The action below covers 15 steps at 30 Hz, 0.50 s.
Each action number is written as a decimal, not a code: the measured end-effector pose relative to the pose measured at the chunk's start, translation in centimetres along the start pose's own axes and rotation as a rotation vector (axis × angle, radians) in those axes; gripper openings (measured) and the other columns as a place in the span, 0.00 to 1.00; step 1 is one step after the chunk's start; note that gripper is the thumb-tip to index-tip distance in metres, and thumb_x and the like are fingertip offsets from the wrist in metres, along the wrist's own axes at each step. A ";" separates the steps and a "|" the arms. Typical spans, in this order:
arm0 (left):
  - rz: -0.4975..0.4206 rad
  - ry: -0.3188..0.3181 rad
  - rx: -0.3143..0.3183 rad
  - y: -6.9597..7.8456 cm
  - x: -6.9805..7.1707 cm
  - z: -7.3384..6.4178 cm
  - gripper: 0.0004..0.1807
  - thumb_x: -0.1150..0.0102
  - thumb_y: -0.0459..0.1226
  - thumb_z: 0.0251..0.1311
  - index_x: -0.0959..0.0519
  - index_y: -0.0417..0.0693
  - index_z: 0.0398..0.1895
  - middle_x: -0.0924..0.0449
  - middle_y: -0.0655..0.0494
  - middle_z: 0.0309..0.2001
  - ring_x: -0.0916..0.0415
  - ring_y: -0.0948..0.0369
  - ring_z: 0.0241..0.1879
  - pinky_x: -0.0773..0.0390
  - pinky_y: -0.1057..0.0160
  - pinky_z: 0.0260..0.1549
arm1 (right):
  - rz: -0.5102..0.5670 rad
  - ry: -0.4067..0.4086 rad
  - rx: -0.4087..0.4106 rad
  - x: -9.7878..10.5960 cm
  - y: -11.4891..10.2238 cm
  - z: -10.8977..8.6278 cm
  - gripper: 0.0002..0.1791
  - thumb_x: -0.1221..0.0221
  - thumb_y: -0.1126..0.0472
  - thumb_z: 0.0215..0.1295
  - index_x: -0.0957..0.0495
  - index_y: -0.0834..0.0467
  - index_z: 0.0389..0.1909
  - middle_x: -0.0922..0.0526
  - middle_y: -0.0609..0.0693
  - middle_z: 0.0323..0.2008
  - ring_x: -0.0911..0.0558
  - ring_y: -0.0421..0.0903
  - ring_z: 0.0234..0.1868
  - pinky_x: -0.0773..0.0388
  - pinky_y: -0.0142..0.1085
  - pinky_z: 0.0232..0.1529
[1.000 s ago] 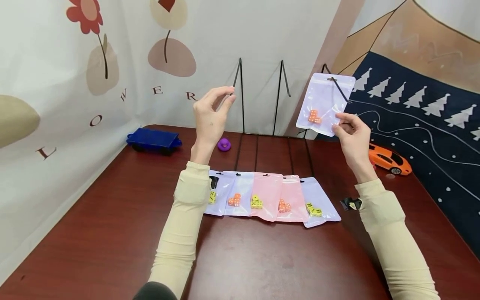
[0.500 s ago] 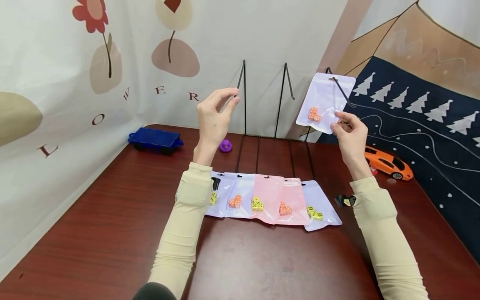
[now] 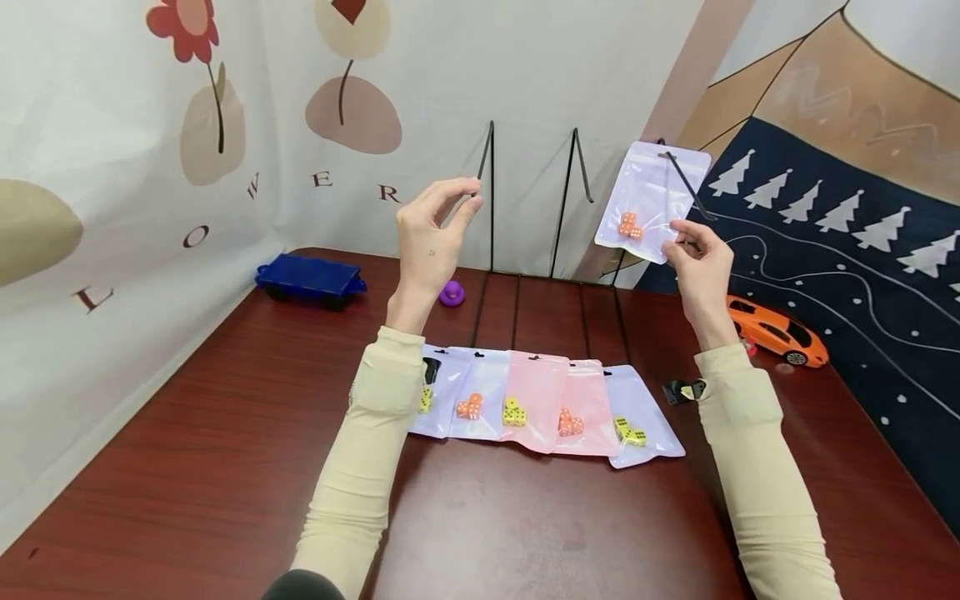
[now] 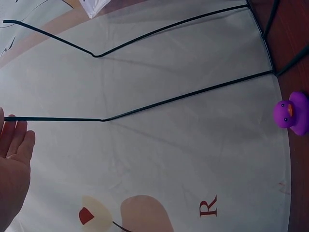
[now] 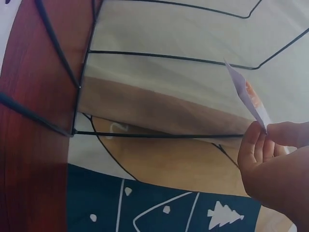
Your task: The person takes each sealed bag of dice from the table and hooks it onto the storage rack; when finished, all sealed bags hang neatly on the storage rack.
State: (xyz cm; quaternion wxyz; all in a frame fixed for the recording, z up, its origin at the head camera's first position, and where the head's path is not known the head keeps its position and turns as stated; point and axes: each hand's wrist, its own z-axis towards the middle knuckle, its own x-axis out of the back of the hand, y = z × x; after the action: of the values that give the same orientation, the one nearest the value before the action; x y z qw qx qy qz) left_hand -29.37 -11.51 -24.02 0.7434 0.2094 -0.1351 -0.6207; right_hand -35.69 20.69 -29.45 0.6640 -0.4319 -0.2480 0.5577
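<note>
A pale purple zip bag (image 3: 652, 179) with orange dice (image 3: 630, 225) in it hangs by its top hole on the right hook of a black wire rack (image 3: 492, 217). My right hand (image 3: 702, 271) pinches the bag's lower right corner between thumb and fingers. In the right wrist view the bag (image 5: 244, 92) shows nearly edge-on. At the rack's left hook (image 3: 485, 158), my left hand (image 3: 431, 242) pinches the hook's front end. The left wrist view shows that hook (image 4: 53, 119) running into the fingers. The middle hook (image 3: 583, 171) bears no bag.
A row of overlapping purple and pink bags (image 3: 536, 383) with yellow or orange dice lies on the table (image 3: 225, 433) before the rack. Behind are a blue toy trailer (image 3: 311, 277) and a purple rubber duck (image 3: 452, 293). An orange toy car (image 3: 780, 332) stands right.
The hanging bag has slid a little farther back along the right hook, with the right hand still pinching its corner. My left hand keeps its hold on the left hook.
</note>
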 end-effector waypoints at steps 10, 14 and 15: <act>-0.001 -0.009 -0.084 -0.4 0.1 0.0 0.06 0.39 0.19 0.54 0.21 0.23 0.36 0.20 0.32 0.38 0.21 0.45 0.44 0.22 0.59 0.52 | 0.040 0.054 -0.023 0.0 0.4 1.0 0.16 0.45 0.83 0.55 0.18 0.68 0.42 0.24 0.51 0.30 0.27 0.40 0.27 0.26 0.21 0.27; -0.009 -0.013 -0.080 -0.4 0.1 0.0 0.06 0.39 0.20 0.54 0.21 0.24 0.36 0.20 0.33 0.38 0.21 0.47 0.44 0.23 0.59 0.53 | 0.030 0.067 -0.035 0.1 0.2 1.2 0.16 0.45 0.82 0.56 0.18 0.67 0.42 0.23 0.50 0.31 0.27 0.40 0.29 0.25 0.21 0.28; -0.010 -0.013 -0.076 -0.5 0.1 0.1 0.06 0.39 0.20 0.55 0.20 0.24 0.36 0.20 0.34 0.38 0.21 0.48 0.45 0.23 0.60 0.53 | 0.028 0.066 -0.039 0.1 0.1 1.3 0.16 0.45 0.82 0.56 0.18 0.66 0.43 0.23 0.50 0.31 0.27 0.40 0.29 0.25 0.21 0.28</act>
State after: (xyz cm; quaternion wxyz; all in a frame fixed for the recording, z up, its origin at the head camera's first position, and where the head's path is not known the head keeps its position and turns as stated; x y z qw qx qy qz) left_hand -29.77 -11.65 -24.19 0.7469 0.1777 -0.1152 -0.6303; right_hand -36.76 21.13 -28.96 0.6556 -0.4663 -0.2309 0.5473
